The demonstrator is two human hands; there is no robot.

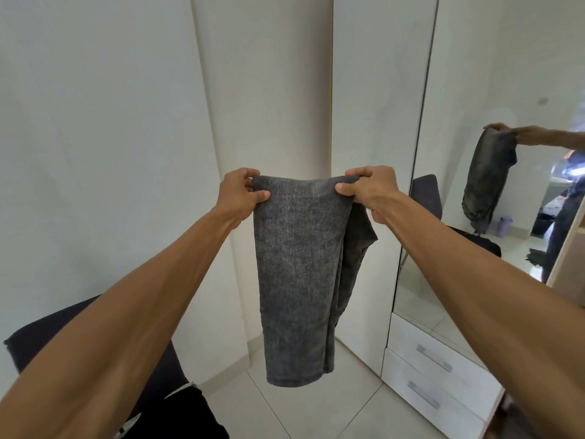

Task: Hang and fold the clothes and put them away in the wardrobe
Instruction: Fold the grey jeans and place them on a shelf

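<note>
Wardrobe [373, 90]: tall, white, with a mirror door [493, 185] over two drawers [443, 372] with metal handles; stands at right, near the corner

Walls: plain white, bare. Floor [316, 413]: pale tiles

Chair [79, 331]: dark, at lower left, with dark clothing lying at its near edge; a second dark seat shows beside the mirror

Jeans [297, 274]: grey denim, folded over in half, held up in the air in front of the corner, hanging free above the floor. Judged fairly heavy, thick, limp but not slippery; not fragile. Best taken at the top fold, by both corners

Left hand [242, 193]: clenched on the top left corner of the jeans

Right hand [364, 190]: clenched on the top right corner, thumb pressed on the front
</note>
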